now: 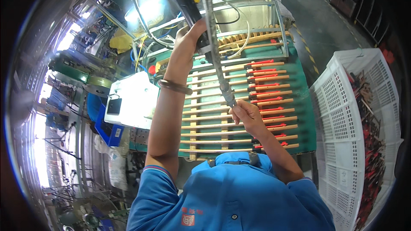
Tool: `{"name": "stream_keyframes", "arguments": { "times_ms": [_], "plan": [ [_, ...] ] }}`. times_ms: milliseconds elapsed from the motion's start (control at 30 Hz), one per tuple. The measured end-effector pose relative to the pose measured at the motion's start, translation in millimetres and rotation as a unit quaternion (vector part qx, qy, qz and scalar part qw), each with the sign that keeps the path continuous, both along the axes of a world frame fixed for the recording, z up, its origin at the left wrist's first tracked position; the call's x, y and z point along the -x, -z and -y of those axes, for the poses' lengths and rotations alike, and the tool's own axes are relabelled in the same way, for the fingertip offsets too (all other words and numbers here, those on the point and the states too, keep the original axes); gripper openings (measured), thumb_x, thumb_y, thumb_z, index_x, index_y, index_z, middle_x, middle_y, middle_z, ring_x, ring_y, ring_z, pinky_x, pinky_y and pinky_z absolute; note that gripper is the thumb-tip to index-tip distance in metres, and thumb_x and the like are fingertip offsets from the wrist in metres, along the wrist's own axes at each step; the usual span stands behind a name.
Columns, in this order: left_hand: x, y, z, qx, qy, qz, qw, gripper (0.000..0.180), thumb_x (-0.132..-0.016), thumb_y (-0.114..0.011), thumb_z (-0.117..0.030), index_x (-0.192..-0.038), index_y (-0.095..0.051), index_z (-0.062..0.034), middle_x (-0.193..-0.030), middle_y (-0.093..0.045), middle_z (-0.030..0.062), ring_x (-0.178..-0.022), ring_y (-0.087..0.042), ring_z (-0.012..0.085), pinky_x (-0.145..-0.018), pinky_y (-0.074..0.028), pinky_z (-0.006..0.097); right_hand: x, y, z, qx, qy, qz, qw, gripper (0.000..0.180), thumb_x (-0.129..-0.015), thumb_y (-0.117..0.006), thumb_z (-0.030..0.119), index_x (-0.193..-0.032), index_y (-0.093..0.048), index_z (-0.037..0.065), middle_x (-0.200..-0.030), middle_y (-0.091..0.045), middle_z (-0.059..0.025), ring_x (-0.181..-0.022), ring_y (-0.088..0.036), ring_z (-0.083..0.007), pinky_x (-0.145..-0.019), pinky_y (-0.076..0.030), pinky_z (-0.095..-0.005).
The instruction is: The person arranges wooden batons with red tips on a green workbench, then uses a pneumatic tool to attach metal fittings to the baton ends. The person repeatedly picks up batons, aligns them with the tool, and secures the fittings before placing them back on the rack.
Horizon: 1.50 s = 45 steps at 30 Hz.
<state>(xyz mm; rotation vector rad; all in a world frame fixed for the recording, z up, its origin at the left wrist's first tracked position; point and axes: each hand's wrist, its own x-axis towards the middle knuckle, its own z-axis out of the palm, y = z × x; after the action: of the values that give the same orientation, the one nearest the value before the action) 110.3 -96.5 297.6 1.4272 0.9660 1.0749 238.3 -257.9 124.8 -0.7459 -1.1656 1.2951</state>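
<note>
Left hand raised, fingers wrapped tight around the upper body of a hanging power screwdriver; metal bangle on that wrist. The tool's long grey shaft slants down and right from this grip. Right hand sits at the lower tip of the shaft, thumb and fingers pinched around the bit end; whether a small part is held there, cannot tell. Both hands hover above a green bench carrying a rack of wooden handles with red tips. White perforated crate stands right of bench.
</note>
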Motion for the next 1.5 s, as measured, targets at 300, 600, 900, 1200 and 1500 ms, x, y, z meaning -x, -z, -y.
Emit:
{"name": "stream_keyframes", "arguments": {
  "times_ms": [300,600,900,1200,1500],
  "plan": [
    [-17.4,12.9,-3.7,0.060,0.032,0.102,0.992,0.042,-0.076,-0.070,-0.044,-0.085,-0.063,-0.0037,-0.069,-0.062,0.0021,-0.058,-0.060,0.0086,-0.056,-0.049,0.020,-4.6,2.7,2.9,0.021,-0.066,-0.224,0.972,0.029,-0.097,-0.046,0.028,-0.088,-0.057,0.003,-0.066,-0.053,-0.0025,-0.059,-0.049,-0.0090,-0.055,-0.040,-0.0236],
    [-25.3,25.3,4.9,0.118,0.097,0.244,0.958,0.040,-0.080,-0.070,-0.041,-0.097,-0.060,-0.0058,-0.081,-0.064,0.0031,-0.068,-0.064,0.0129,-0.060,-0.055,0.026,-10.4,3.0,9.3,0.033,-0.071,-0.327,0.942,0.026,-0.095,-0.051,0.029,-0.091,-0.056,0.004,-0.072,-0.055,-0.0029,-0.061,-0.051,-0.0102,-0.057,-0.042,-0.0245],
    [-49.5,33.6,6.6,0.124,0.082,0.415,0.897,0.033,-0.083,-0.065,-0.044,-0.087,-0.056,-0.0117,-0.068,-0.057,-0.0017,-0.054,-0.057,0.0104,-0.049,-0.051,0.024,-1.1,-13.2,18.9,0.022,0.037,-0.312,0.949,0.020,-0.094,-0.053,0.018,-0.102,-0.060,0.002,-0.080,-0.061,-0.0039,-0.069,-0.056,-0.0110,-0.065,-0.046,-0.0253],
    [-43.4,36.9,-3.1,0.095,0.027,0.451,0.887,0.050,-0.078,-0.063,-0.055,-0.085,-0.056,-0.0063,-0.070,-0.059,0.0051,-0.056,-0.055,0.0158,-0.050,-0.047,0.028,-7.7,-27.3,19.3,0.012,0.066,-0.258,0.964,0.012,-0.091,-0.056,0.013,-0.096,-0.059,0.002,-0.081,-0.061,-0.0040,-0.071,-0.058,-0.0102,-0.069,-0.048,-0.0255],
    [-41.0,12.1,-2.6,0.031,0.110,0.427,0.897,0.049,-0.073,-0.069,-0.052,-0.064,-0.048,-0.0087,-0.061,-0.033,0.0003,-0.057,-0.031,0.0113,-0.053,-0.027,0.025,-15.9,-53.7,14.3,-0.030,0.106,-0.183,0.977,0.013,-0.084,-0.066,0.003,-0.083,-0.053,0.004,-0.071,-0.052,0.0021,-0.065,-0.051,-0.0022,-0.058,-0.043,-0.0197]
  ]
}}
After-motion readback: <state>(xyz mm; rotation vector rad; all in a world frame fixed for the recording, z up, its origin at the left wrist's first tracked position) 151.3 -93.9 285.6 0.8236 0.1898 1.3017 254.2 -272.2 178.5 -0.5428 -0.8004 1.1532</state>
